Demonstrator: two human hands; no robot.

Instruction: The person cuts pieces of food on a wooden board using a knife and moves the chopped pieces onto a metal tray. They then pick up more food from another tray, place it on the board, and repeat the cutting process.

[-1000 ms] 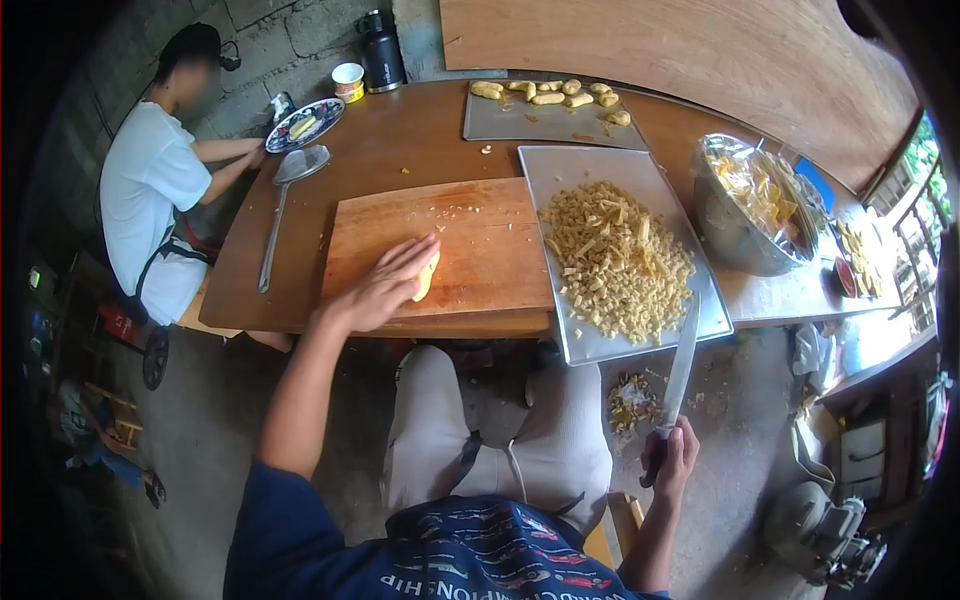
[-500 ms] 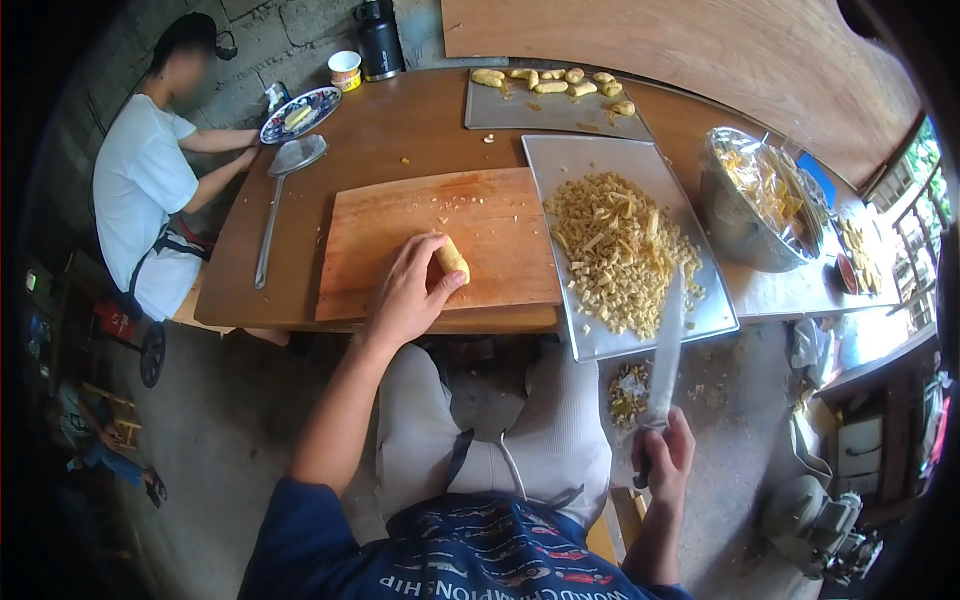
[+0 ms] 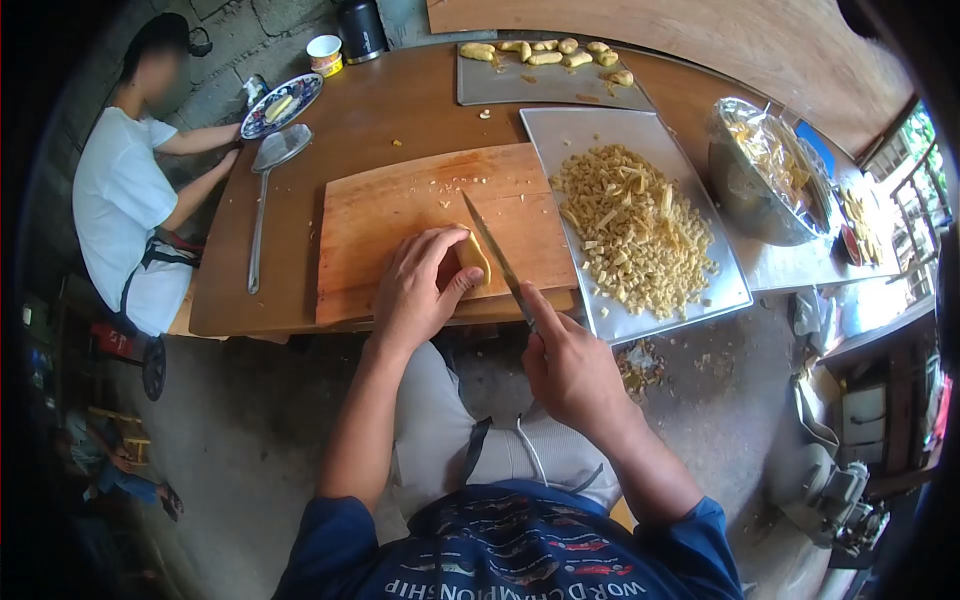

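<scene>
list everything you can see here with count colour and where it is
cutting board: 1, light wood, near table edge
yellow piece: 1, on the board under the left hand
knife: 1, steel blade, beside the piece
tray of cut pieces: 1, metal, right of the board
far tray: 1, metal, whole yellow pieces on it
foil-lined bowl: 1, silver, right
skimmer: 1, metal, left of the board
patterned plate: 1, blue and white, far left
cup: 1, far edge
dark flask: 1, beside the cup
seated person: 1, white shirt, left
left hand: holds the piece
right hand: grips the knife
</scene>
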